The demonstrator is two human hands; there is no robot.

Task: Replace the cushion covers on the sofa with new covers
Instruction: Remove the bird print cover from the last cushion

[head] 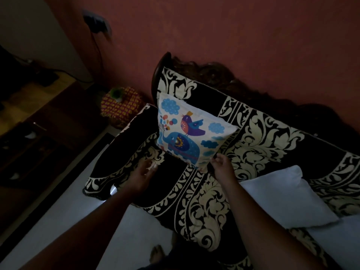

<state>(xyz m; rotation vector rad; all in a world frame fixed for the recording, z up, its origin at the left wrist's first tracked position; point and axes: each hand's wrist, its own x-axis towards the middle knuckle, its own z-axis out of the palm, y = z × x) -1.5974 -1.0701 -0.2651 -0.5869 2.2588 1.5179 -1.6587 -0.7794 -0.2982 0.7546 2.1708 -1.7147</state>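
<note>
A cushion point(191, 131) in a white cover printed with a blue elephant, a bird and clouds stands on one corner against the backrest of the sofa point(259, 141), which is draped in black cloth with cream leaf patterns. My right hand point(222, 165) is at the cushion's lower corner, fingers loosely curled; whether it touches the cover is unclear. Just left of the cushion, my left hand point(143, 172) hovers over the seat with relaxed fingers and holds nothing. A plain white cushion point(286, 197) lies on the seat to the right.
The room is dim. A yellow-and-red patterned stool point(121, 108) with a small green plant point(116, 93) stands beside the sofa's left arm point(134, 131). A dark wooden cabinet point(41, 114) runs along the left. A cable hangs from a wall socket point(96, 21). My foot point(156, 254) stands on the pale floor point(78, 207).
</note>
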